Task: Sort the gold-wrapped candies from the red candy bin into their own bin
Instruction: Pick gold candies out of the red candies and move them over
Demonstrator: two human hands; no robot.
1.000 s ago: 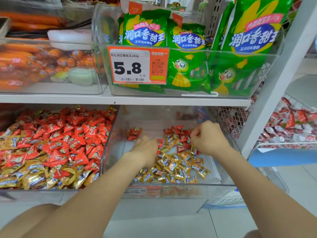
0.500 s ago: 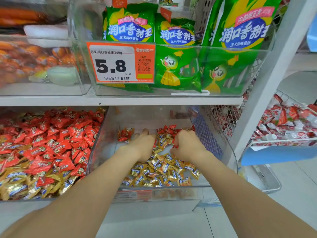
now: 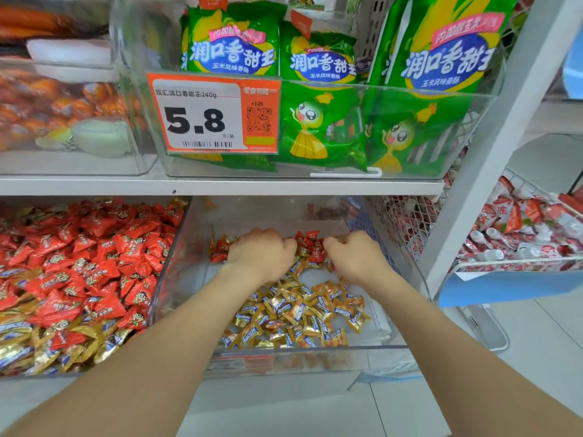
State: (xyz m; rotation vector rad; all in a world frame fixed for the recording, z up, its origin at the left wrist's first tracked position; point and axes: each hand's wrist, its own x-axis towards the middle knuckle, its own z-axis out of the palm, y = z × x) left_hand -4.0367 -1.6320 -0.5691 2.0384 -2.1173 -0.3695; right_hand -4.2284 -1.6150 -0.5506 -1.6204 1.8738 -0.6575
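A person's two bare forearms are reaching from the near edge into a clear bin [image 3: 309,350] on the lower shelf. Gold-wrapped candies [image 3: 299,313] are lying heaped in the near half of that bin, beneath the wrists. Farther in, the left hand [image 3: 262,253] is resting knuckles-up with its fingers curling down out of sight, so what it is holding cannot be told. Just to its right, the right hand [image 3: 353,257] is curling its fingers around red candies [image 3: 310,247] that are clustering between the two hands at the far end. To the left, the red candy bin [image 3: 63,375] is holding red pieces, with more gold ones showing along its near side. Above, on the white shelf [image 3: 220,186], an orange price tag [image 3: 214,113] reading 5.8 is fronting green snack bags [image 3: 315,89].
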